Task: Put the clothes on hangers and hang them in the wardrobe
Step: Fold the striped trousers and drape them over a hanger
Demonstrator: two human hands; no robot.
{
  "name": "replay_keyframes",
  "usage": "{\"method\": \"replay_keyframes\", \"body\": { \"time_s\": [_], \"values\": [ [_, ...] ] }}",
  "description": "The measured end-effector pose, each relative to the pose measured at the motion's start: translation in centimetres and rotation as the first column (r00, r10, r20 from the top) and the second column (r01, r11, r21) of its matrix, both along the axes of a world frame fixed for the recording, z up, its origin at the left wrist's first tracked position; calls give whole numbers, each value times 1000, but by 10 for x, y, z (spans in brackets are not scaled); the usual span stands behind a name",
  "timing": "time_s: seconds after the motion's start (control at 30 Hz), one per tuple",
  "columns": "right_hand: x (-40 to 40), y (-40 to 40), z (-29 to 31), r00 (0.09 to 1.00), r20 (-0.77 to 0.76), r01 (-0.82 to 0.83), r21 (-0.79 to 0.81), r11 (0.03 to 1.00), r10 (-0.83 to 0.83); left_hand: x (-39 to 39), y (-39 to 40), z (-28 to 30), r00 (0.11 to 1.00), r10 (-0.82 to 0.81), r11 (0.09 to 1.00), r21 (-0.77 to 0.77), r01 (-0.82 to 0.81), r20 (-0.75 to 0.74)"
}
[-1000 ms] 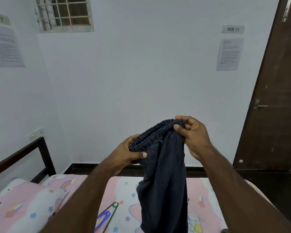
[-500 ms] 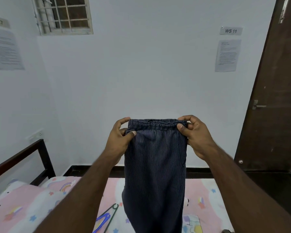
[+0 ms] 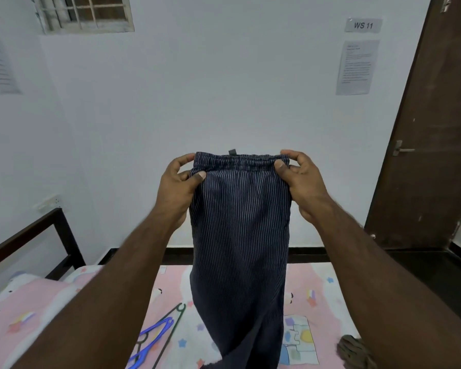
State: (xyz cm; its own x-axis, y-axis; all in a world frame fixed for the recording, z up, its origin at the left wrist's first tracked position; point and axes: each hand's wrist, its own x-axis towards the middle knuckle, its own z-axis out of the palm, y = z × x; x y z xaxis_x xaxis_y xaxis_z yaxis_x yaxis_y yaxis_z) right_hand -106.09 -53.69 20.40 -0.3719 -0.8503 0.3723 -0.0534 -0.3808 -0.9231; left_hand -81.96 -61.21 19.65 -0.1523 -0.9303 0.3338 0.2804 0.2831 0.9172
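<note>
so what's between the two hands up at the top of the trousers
In the head view, the trousers' elastic waistband spans from left hand to right hand, each pinching one end.

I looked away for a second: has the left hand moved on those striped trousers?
Yes. The left hand has gone left along the striped trousers waistband, towards the bed frame, stretching it flat.

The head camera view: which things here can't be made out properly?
- Blue plastic hangers: left forearm covers part.
- Dark striped trousers: legs cut off by the bottom edge.
- White printed notice: text too small.
- Olive crumpled cloth: mostly behind the right forearm.
- Wardrobe: not in view.
</note>
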Motion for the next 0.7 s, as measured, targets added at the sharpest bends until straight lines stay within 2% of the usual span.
{"method": "replay_keyframes", "body": {
  "time_s": [0.1, 0.27, 0.47, 0.6, 0.7],
  "values": [
    [0, 2, -10, 1000, -10, 18, 76, 997, -17, 3, 0, -4, 998, -5, 999, 33, 3, 55],
    [-2, 0, -12, 996, 83, -37, 30, 999, 35, 11, -4, -8, 998, -51, 995, 86, 49, 22],
    [-3, -4, -14, 995, 83, -65, 30, 997, 62, 16, -8, -12, 994, -108, 990, 94, 106, 21],
    [-5, -11, -21, 998, 45, -50, 79, 996, 46, 14, -14, -20, 992, -40, 998, 56, 34, 119],
    [-8, -19, -25, 995, -94, -23, 148, 989, 37, 10, -18, -21, 984, 28, 999, 22, -32, 178]
  ]
}}
